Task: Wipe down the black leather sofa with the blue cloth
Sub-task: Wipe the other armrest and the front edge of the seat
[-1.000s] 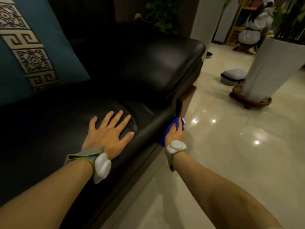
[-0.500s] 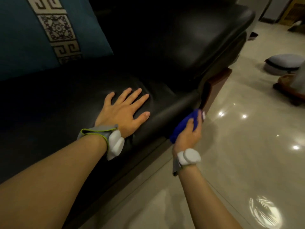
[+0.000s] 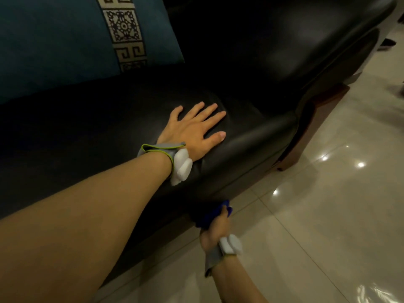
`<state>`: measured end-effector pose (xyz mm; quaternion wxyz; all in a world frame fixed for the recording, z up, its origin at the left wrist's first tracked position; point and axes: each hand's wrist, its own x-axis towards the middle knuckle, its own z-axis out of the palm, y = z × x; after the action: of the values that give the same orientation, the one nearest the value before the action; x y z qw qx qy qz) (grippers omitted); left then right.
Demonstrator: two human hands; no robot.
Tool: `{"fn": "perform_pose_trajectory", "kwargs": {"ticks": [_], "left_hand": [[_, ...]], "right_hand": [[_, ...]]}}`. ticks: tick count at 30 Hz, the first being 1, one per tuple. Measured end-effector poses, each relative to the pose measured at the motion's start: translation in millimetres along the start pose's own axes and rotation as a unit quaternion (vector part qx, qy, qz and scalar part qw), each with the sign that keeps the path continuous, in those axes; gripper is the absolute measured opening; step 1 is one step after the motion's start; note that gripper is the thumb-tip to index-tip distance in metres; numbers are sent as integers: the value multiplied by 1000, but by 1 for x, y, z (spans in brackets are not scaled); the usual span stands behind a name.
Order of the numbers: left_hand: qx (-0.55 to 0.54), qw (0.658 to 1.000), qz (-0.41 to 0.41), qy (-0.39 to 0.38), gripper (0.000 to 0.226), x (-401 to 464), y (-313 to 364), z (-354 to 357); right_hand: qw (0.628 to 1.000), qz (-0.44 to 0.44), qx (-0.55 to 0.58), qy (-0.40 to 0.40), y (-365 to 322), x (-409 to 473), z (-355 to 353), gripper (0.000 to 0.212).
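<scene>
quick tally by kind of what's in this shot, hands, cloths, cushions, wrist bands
hands: 2 (left hand, right hand)
blue cloth: 1
teal cushion: 1
wrist bands: 2 ()
black sofa: 1
total: 7

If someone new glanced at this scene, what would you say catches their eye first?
Most likely the left hand, spread flat with straight fingers on the seat of the black leather sofa. Next, the right hand low at the sofa's front edge, gripping the bunched blue cloth against the leather. At upper left, a teal cushion with a patterned cream band stands out against the dark sofa.
</scene>
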<state>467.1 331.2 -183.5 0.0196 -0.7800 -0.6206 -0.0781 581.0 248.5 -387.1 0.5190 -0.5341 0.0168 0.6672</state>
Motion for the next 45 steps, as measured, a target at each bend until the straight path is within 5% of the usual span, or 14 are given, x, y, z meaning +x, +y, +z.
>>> {"fn": "perform_pose_trajectory", "kwargs": {"ticks": [5, 10, 13, 17, 20, 22, 24, 28, 34, 39, 41, 43, 44, 45], "left_hand": [[-89, 995, -15, -44, 55, 2, 1, -10], [-254, 965, -58, -36, 44, -7, -4, -53], [-104, 993, -58, 11, 45, -40, -36, -72], [33, 991, -116, -54, 53, -110, -78, -69], [30, 989, -133, -65, 54, -138, -82, -50], [29, 991, -128, -36, 54, -139, -83, -43], [20, 992, -124, -20, 53, -138, -87, -42], [12, 993, -114, -15, 54, -138, -90, -40], [18, 992, -124, 9, 54, -134, -91, -35], [-90, 984, -150, -43, 50, -134, -89, -59], [-376, 903, -200, -62, 48, -135, -80, -83], [-645, 731, -219, -52, 61, -149, -71, -107], [-694, 686, -214, -47, 61, -159, -65, -113], [-692, 690, -212, -33, 53, -170, -61, -115]], "right_hand": [[946, -316, -54, -36, -42, -52, 25, 43], [720, -619, -260, -176, -54, -104, 47, 60], [612, -683, -344, -204, -32, -103, 34, 59], [783, -506, -307, -194, 8, -92, 11, 61], [943, -236, -195, -128, 47, -88, 1, 55], [987, 13, -130, -97, 65, -79, -3, 49], [974, 156, -126, -105, 73, -84, -6, 46], [975, 165, -84, -126, 55, -105, 6, 39], [980, -28, -113, -162, -28, -155, 40, 37], [905, -297, -183, -243, -71, -219, 68, 30], [870, -321, -205, -314, -81, -234, 83, 29], [866, -255, -209, -375, -85, -241, 109, 29], [869, -204, -207, -401, -85, -244, 120, 30], [863, -163, -210, -429, -83, -247, 131, 30]]}}
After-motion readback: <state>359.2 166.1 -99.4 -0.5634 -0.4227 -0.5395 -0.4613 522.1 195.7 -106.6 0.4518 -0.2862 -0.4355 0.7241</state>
